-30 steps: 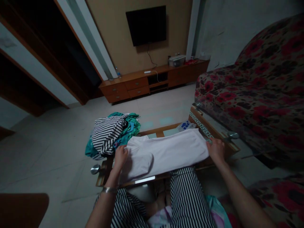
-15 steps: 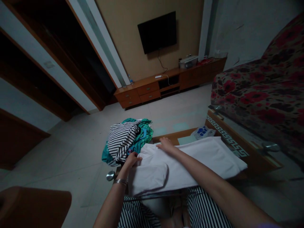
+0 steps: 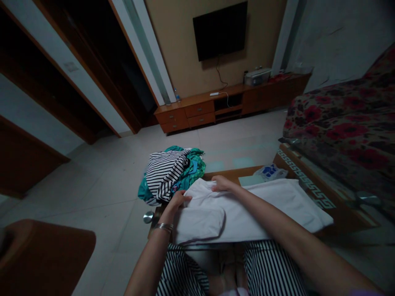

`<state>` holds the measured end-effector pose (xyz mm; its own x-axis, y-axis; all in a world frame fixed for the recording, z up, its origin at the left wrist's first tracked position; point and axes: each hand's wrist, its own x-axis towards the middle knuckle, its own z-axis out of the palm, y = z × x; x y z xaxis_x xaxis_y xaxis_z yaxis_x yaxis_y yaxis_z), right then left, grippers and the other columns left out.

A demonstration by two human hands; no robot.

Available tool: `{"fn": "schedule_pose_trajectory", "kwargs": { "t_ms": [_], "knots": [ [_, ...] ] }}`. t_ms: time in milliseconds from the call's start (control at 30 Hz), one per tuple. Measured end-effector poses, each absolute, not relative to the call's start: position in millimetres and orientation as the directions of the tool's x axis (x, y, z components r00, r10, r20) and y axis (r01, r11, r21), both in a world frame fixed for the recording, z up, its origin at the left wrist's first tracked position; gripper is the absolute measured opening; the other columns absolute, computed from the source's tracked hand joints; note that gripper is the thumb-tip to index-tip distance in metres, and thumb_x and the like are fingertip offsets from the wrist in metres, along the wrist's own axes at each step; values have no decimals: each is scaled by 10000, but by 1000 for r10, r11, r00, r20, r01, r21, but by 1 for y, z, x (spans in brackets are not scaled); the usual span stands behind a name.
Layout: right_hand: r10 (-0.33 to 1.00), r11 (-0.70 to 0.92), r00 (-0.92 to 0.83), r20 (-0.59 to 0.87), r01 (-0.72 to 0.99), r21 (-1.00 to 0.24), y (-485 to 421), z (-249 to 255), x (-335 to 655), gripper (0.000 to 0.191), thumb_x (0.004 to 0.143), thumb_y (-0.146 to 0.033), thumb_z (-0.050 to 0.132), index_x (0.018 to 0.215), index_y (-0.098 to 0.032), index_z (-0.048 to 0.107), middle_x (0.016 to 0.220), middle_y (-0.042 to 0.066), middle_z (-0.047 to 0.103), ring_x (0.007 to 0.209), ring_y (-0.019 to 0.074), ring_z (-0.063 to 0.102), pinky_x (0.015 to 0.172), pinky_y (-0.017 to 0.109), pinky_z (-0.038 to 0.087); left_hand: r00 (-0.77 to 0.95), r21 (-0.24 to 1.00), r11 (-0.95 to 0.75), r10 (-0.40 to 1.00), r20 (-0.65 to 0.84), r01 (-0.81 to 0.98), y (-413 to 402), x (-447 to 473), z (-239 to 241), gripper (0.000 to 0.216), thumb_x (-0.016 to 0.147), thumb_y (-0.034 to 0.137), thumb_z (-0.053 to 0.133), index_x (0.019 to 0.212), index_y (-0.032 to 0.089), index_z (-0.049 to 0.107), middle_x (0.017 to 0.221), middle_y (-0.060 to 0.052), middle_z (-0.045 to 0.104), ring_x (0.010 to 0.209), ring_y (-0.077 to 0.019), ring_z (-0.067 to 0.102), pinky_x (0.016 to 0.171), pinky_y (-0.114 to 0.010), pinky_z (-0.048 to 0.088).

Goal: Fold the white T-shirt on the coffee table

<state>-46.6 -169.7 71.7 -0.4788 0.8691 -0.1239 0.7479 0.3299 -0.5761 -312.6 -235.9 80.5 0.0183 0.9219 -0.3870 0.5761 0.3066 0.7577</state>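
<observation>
A white garment [image 3: 262, 207] lies folded lengthwise across a low glass-topped table [image 3: 308, 183] in front of my knees. My left hand [image 3: 179, 200] pinches the garment's left edge near the folded-in sleeve [image 3: 200, 224]. My right hand [image 3: 222, 183] reaches across and grips the cloth at the far left corner, fingers closed on it. Just beyond my hands lies a pile with a black-and-white striped garment [image 3: 163, 174] on teal clothes [image 3: 193, 166].
A small blue-and-white plastic packet [image 3: 271, 172] rests at the table's far edge. A floral sofa [image 3: 342, 135] stands at the right. A wooden TV cabinet [image 3: 228, 105] and a wall-mounted television [image 3: 219, 29] are across the tiled floor. A brown seat [image 3: 46, 263] sits lower left.
My right hand left the garment's right end, crossed over to its far left corner and closed on the cloth there. My left hand stayed at the left edge. The view turned left.
</observation>
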Motion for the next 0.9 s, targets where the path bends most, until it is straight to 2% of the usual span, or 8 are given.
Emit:
{"fn": "schedule_pose_trajectory", "kwargs": {
  "t_ms": [67,167,300,400,533,700,833,900],
  "knots": [
    [851,426,-525,10,678,-599,-181,68,-42,290,691,-97,605,965,-157,678,976,47,670,892,163,585,763,235,423,19,786,265,943,-332,559,-240,-313,76,333,585,208,619,901,112,662,824,-49,659,643,-140,548,554,-221,401],
    [792,553,-593,149,592,-586,-199,60,-34,249,666,1,510,763,-164,670,907,40,642,941,159,534,820,254,384,-7,792,200,971,-241,576,-246,-312,69,194,576,140,552,750,131,638,755,-36,626,647,-139,532,588,-230,417],
    [729,643,-648,222,536,-546,-216,50,-20,203,693,-3,515,632,-160,629,909,52,618,939,174,502,805,278,356,0,775,75,995,-96,628,-254,-306,74,192,563,50,491,660,152,622,860,-58,614,863,-179,551,811,-290,442],
    [711,677,-658,250,544,-496,-222,50,-13,257,721,10,503,815,-170,661,971,56,622,988,183,493,847,300,329,33,686,-62,998,55,725,-268,-298,86,300,602,10,456,759,161,662,969,-78,589,1027,-216,502,935,-357,384],
    [663,739,-708,242,570,-358,-229,58,-15,373,779,-9,498,1078,-193,623,1030,62,628,1032,192,485,888,325,296,318,449,-324,944,90,833,-300,-281,93,325,673,-2,436,816,173,671,892,-79,607,932,-210,534,865,-336,410],
    [597,794,-786,162,549,-262,-238,65,-29,213,836,-81,514,936,-191,665,965,70,628,986,202,488,808,311,310,459,412,-458,882,102,788,-332,-247,84,326,761,44,457,973,176,667,992,-92,626,951,-205,545,855,-321,428],
    [589,801,-792,158,547,-243,-245,63,-33,182,893,-179,498,893,-179,680,913,79,630,930,208,501,773,315,337,410,292,-464,883,227,836,-334,-230,80,420,807,86,504,1212,181,561,1283,-124,528,1190,-244,453,995,-407,373],
    [595,797,-783,181,546,-260,-250,58,-30,201,907,-192,485,913,-170,685,932,87,637,935,208,509,809,328,356,403,227,-438,896,188,870,-332,-231,75,467,837,187,558,1298,213,495,1424,-122,419,1318,-281,344,1062,-496,294]
  ]
}}
